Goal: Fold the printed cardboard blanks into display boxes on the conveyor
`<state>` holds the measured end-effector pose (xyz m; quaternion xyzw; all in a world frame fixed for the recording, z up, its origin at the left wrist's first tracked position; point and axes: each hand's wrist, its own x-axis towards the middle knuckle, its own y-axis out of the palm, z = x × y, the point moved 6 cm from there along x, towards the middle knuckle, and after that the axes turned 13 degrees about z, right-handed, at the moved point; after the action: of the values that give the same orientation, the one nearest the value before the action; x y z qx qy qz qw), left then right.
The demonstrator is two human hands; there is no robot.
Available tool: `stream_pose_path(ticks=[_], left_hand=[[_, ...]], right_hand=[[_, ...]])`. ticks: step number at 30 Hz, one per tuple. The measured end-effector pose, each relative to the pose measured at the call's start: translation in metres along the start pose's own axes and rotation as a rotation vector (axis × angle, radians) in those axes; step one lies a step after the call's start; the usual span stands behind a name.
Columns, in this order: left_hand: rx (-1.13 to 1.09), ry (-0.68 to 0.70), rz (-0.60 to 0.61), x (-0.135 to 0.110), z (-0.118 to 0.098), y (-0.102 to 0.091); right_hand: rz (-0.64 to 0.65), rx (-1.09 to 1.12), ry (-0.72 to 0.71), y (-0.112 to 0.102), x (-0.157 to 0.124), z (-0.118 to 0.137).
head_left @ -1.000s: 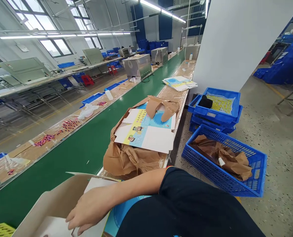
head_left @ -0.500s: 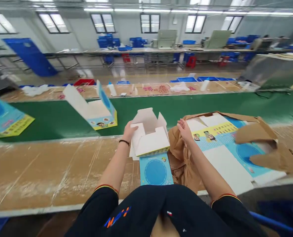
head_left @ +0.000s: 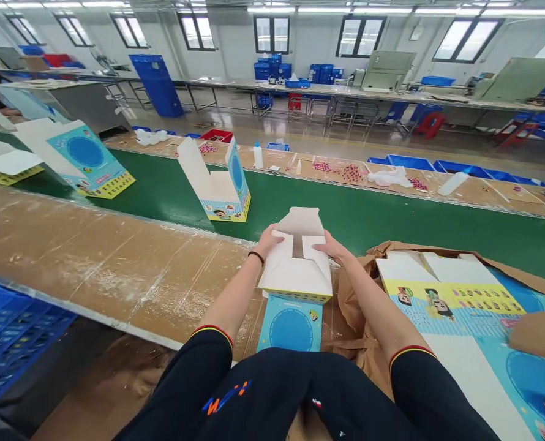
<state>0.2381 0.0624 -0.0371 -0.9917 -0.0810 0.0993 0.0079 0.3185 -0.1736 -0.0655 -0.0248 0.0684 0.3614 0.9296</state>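
A white carton with a blue and yellow printed face (head_left: pixel 295 275) stands on the brown worktop (head_left: pixel 116 269) in front of me. My left hand (head_left: pixel 267 240) presses its left end flap inward, fingers flat against the card. From the other side my right hand (head_left: pixel 330 246) folds the right flap in, fingers stretched along it. The back flap still stands up between the two hands. Just right of the carton lies a stack of flat printed carton blanks (head_left: pixel 460 306) on crumpled brown paper (head_left: pixel 355 306).
A green conveyor belt (head_left: pixel 368 220) runs behind the carton and carries an open folded carton (head_left: pixel 220 184) and two more (head_left: pixel 86 159) at the left. Glue bottles and small red parts lie on the far bench. A blue crate (head_left: pixel 10 331) sits at my lower left.
The view swung from the right side to straight over the bench. Both hands now close the carton's side flaps inward; half a second ago the flaps stood open and my right hand was off the carton.
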Motion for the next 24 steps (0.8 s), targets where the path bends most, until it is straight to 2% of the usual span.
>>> stream_pose_path(ticks=[7, 14, 20, 24], left_hand=[[0.141, 0.128, -0.083, 0.001, -0.001, -0.002], [0.452, 0.12, 0.062, -0.007, -0.008, 0.008], [0.851, 0.039, 0.109, -0.008, -0.006, 0.024], [0.894, 0.028, 0.109, -0.008, -0.006, 0.025]], right_hand=[[-0.072, -0.259, -0.142, 0.004, -0.004, 0.011], [0.054, -0.508, -0.023, 0.01, -0.01, 0.027], [-0.015, -0.656, 0.1, 0.028, -0.011, 0.024], [-0.059, -0.591, 0.09, 0.028, -0.006, 0.023]])
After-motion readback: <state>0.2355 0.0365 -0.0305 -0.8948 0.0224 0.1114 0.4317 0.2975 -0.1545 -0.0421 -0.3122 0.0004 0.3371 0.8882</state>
